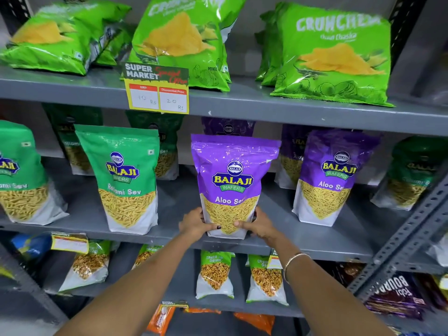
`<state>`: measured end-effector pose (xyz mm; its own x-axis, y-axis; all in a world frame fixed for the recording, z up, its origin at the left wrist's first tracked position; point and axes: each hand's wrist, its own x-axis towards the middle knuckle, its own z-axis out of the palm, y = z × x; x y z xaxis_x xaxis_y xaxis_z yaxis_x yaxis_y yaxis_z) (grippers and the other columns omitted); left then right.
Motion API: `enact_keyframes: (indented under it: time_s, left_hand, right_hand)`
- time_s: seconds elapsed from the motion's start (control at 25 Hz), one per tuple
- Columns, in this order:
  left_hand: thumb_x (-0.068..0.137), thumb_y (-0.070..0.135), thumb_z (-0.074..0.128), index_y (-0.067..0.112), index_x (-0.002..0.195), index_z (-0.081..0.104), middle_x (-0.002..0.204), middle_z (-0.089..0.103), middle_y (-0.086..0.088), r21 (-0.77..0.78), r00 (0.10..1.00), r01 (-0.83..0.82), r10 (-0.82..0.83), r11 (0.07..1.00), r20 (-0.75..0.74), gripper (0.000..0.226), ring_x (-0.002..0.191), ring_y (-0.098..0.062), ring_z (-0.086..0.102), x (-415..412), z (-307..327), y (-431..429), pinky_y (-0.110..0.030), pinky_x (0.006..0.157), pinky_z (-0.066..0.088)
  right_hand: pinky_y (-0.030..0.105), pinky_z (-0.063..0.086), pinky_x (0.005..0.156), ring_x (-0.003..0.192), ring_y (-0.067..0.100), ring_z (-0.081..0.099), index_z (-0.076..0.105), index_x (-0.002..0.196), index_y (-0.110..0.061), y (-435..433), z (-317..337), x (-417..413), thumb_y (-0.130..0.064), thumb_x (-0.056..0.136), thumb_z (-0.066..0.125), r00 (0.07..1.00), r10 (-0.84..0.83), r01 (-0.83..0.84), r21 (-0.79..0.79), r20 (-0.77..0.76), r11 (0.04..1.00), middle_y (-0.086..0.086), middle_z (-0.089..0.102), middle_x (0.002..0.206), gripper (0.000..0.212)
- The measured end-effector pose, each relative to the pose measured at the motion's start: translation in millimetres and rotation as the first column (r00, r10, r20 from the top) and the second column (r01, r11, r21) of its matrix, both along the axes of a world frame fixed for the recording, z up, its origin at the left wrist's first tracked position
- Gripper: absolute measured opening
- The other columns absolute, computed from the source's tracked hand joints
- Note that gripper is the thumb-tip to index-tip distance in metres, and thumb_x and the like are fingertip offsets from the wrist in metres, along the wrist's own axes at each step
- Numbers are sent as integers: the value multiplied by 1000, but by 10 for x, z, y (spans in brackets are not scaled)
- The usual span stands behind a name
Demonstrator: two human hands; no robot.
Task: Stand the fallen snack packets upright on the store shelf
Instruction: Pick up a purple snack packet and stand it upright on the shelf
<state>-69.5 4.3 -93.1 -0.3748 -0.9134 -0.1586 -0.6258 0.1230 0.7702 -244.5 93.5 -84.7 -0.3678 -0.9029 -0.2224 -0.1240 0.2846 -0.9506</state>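
Shelving of grey steel [242, 110] fills the view, with a slotted upright [409, 236] at the right. The purple Aloo Sev packet [232, 180] is held upright at the near edge of the middle shelf [169, 202], clamped at its base between the left hand [195, 223] and right hand [258, 225]. A green Ratlami Sev packet [126, 178] stands left of it.
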Motion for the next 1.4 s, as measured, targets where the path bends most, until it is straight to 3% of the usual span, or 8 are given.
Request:
enact_keyframes:
  time_s: [0.16,0.64,0.88,0.96,1.04,1.16,1.28,1.4]
  left_hand:
    - [64,33,80,12,110,60,117,70,-7,-8,999,3,-2,1000,34,55,110,-25,63,15,22,34,-43,97,49]
    - [61,36,80,14,110,60,117,70,-6,1,1000,16,-16,1000,19,57,110,-25,64,18,-32,-4,-46,98,48]
    - [61,44,78,13,119,53,128,61,-7,22,987,31,-34,999,155,70,117,-27,57,20,36,-21,-44,100,46]
    - [68,43,74,6,125,47,135,53,-10,144,909,100,-150,984,389,73,112,-25,58,0,217,20,-36,90,51]
    - [83,44,58,2,117,49,138,52,-10,410,713,148,-385,900,586,55,109,-22,60,-73,439,101,-33,90,50]
    - [93,42,42,8,83,49,122,62,-11,636,562,206,-622,744,546,36,129,-27,51,-465,624,358,-40,104,41]
    - [92,35,47,8,89,51,93,57,-8,530,698,421,-635,737,329,28,113,-30,59,-1082,608,667,-45,95,48]
    - [85,30,62,7,119,46,118,51,-9,279,873,451,-484,848,61,44,108,-23,54,-1720,450,837,-38,84,50]
  right_hand:
    - [8,46,43,86,10,58,41,129,-10,48,12,49,-10,70,77,1000,-4,3,10,14,1000,-2,60,105,69]
    - [20,48,50,89,15,58,42,124,-15,64,-3,80,-15,71,77,999,-33,33,24,0,999,1,58,108,64]
    - [27,51,77,117,24,53,36,132,-8,31,-42,20,-9,70,78,1000,-17,17,17,4,1000,7,55,123,74]
    - [34,45,96,128,25,45,27,139,-8,109,-45,-74,-15,69,79,995,-65,68,44,-80,997,8,46,133,87]
    - [36,40,105,130,26,42,22,142,-7,279,-25,-244,-21,69,79,974,-144,155,54,-175,986,9,41,139,93]
    - [37,43,100,120,27,48,28,135,0,651,12,-680,-17,71,77,929,-304,319,40,-213,947,10,47,133,82]
    - [37,45,93,116,28,52,42,124,0,965,50,-1300,-23,67,80,851,-434,460,24,-295,887,9,54,121,73]
    - [27,43,80,110,24,51,42,124,2,1115,97,-1889,-19,72,77,850,-441,465,17,-287,885,11,54,111,67]
